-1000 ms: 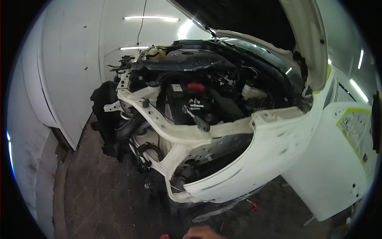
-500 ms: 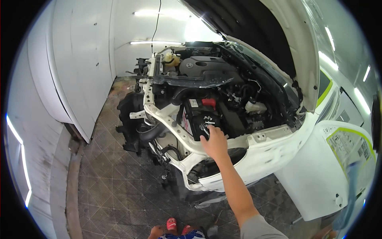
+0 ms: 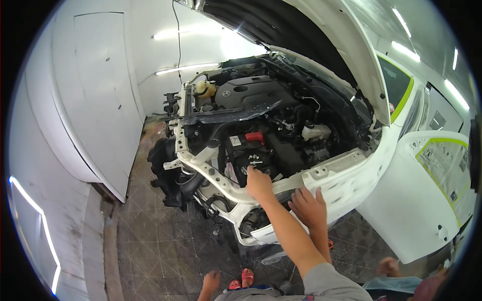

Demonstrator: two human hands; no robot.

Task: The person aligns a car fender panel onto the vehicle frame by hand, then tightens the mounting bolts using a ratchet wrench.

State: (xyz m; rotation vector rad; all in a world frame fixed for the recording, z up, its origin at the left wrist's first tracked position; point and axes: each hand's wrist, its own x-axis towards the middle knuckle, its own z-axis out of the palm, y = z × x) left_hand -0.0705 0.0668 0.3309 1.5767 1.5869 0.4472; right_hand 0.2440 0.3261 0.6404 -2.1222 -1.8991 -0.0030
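Observation:
Over the black car battery [image 3: 237, 159], my right hand [image 3: 259, 183] is closed, its fingers curled down. A small shiny metal piece shows at its fingertips, too small to name. Just beyond the fingers, a T-shaped metal piece [image 3: 256, 162] and several small metal parts [image 3: 253, 157] lie on the battery top. My left hand [image 3: 213, 277] hangs low at the bottom edge, away from the car; its fingers are blurred. Another person's hand [image 3: 308, 206], fingers spread, is over the white fender edge, its forearm partly hidden behind mine.
The white car's hood [image 3: 351, 45] stands raised above the engine cover [image 3: 251, 93]. Its front frame [image 3: 221, 181] is exposed. A detached white door [image 3: 401, 200] stands at right. A co-worker's other hand [image 3: 389, 266] is at the lower right, and a white wall runs along the left.
My view has shifted. My right hand remains over the battery. The other person's spread hand has come in beside my forearm, and the co-worker is closer at lower right.

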